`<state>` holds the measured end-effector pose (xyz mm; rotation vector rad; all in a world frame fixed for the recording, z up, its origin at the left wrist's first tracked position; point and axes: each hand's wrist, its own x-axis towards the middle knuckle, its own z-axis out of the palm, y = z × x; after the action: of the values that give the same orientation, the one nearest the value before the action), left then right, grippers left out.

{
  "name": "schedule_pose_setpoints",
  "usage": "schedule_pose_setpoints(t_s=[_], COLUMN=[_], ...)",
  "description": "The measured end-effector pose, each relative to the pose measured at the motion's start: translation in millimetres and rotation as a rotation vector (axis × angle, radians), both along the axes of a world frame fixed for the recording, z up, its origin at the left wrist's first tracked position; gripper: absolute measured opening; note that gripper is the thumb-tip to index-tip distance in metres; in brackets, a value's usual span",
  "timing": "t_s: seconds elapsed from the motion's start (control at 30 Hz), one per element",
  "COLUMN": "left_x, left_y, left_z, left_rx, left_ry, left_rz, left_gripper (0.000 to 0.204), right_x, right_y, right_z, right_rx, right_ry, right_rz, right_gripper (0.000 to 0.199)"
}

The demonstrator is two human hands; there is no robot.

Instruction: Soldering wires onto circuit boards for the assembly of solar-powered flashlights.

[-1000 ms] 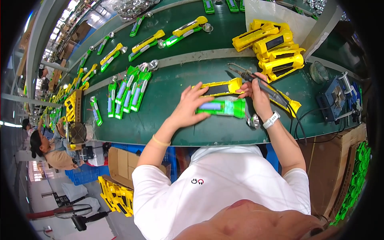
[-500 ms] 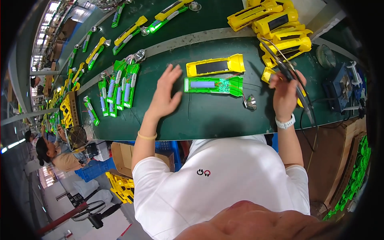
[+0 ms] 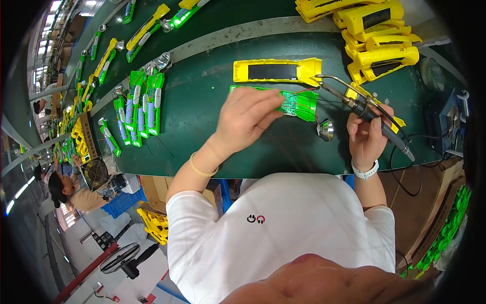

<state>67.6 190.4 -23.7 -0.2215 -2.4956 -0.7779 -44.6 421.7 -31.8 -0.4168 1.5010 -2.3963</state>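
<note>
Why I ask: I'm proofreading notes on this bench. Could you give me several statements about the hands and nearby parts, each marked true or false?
1. The right hand holds a soldering tool. True.
2. The left hand is on the silver reflector. False: it is over the green casing.
3. The yellow casing nearest the green one lies on its near side. False: it lies on the far side.
4. The reflector is right of the left hand. True.
5. The white wristband is on the left wrist. False: it is on the right.
</note>
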Motion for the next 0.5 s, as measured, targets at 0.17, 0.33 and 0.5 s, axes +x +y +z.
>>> schedule_pose_setpoints(t_s=[0.17,0.33,0.5], left_x=[-4.7,-9.9,-10.6], left_y=[6.0,11.8,13.5], left_z=[-4.9,2.3,6.6], left_rx=[0.268,0.076,0.152], left_ry=[-0.177,-0.21,-0.268], left_rz=[-0.016,0.068,0.116], left_gripper=[0.022,0.011,0.013], right_x=[8.1,6.7,6.8], right_y=[5.6,3.9,1.7], right_z=[-0.4,-5.2,-7.6], right_rx=[0.131,0.159,0.224], right_ry=[-0.034,-0.03,0.054], right_rz=[0.099,0.11,0.146], right_gripper=[0.029,0.027,0.025])
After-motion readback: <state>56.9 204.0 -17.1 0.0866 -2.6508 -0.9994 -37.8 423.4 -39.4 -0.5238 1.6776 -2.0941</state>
